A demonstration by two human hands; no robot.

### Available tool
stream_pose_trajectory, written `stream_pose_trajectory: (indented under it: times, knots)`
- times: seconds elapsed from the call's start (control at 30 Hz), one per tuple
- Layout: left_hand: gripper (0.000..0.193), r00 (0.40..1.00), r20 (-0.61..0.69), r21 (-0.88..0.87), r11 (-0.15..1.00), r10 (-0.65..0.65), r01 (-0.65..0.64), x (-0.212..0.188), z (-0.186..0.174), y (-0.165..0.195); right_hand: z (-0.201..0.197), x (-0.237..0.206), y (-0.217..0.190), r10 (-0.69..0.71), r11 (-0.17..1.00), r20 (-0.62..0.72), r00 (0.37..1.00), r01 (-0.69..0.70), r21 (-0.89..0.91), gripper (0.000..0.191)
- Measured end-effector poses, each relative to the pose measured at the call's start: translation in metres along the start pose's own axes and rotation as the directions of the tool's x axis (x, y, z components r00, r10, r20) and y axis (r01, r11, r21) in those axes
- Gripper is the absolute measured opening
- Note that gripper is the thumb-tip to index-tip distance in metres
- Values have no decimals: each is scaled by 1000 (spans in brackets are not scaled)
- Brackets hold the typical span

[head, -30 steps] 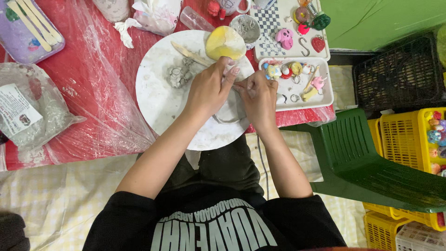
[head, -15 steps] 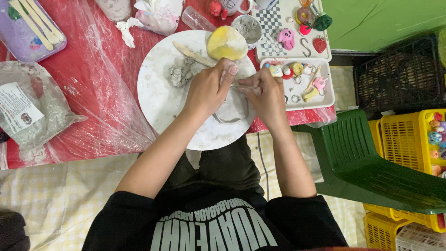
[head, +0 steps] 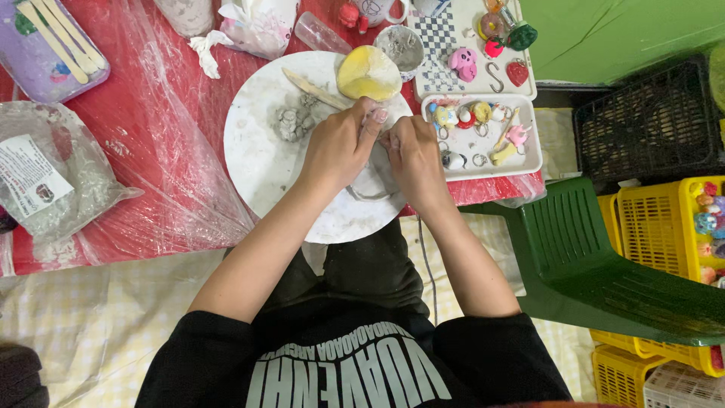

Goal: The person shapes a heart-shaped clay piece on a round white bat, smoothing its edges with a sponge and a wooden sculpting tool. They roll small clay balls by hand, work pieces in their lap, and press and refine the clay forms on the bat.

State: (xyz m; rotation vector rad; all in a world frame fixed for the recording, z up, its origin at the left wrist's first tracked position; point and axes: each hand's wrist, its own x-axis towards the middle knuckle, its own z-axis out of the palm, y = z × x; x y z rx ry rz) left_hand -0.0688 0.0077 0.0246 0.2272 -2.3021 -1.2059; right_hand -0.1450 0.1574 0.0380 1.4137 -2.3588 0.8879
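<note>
Both hands meet over a round white board (head: 260,159) on a red plastic-covered table. My left hand (head: 341,147) and my right hand (head: 411,155) press together on a piece of grey clay (head: 374,181), mostly hidden beneath them. Small lumps of grey clay (head: 293,121) lie on the board's left part. A wooden modelling tool (head: 313,88) rests at the board's top, beside a yellow sponge (head: 368,74).
A white tray of small coloured charms and rings (head: 483,136) lies right of the board, a checkered tray (head: 468,45) behind it. A bag of clay (head: 49,189) sits at left, a purple tray with wooden sticks (head: 45,38) top left. Green chair (head: 604,257) and yellow baskets (head: 664,227) at right.
Both hands have shifted slightly towards the board's top right edge, still pressed on the clay. Nothing else has moved.
</note>
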Motion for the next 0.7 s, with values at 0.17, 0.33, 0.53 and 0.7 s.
stream_pose_trajectory:
  times: [0.17, 0.33, 0.53, 0.7]
  knots:
    - [46, 999, 29, 8, 1000, -19, 19, 0, -1, 1, -7, 2, 3, 119, 975, 41, 992, -124, 186, 28]
    - [47, 996, 67, 1, 999, -55, 55, 1, 0, 0, -23, 6, 13, 213, 903, 85, 973, -229, 364, 39]
    - [45, 1000, 9, -34, 999, 4, -4, 0, 5, -3, -9, 5, 7, 318, 897, 98, 943, -333, 290, 40]
    - [43, 1000, 16, -5, 1000, -8, 9, -1, 8, -4, 0, 3, 4, 207, 965, -6, 978, -203, 167, 37]
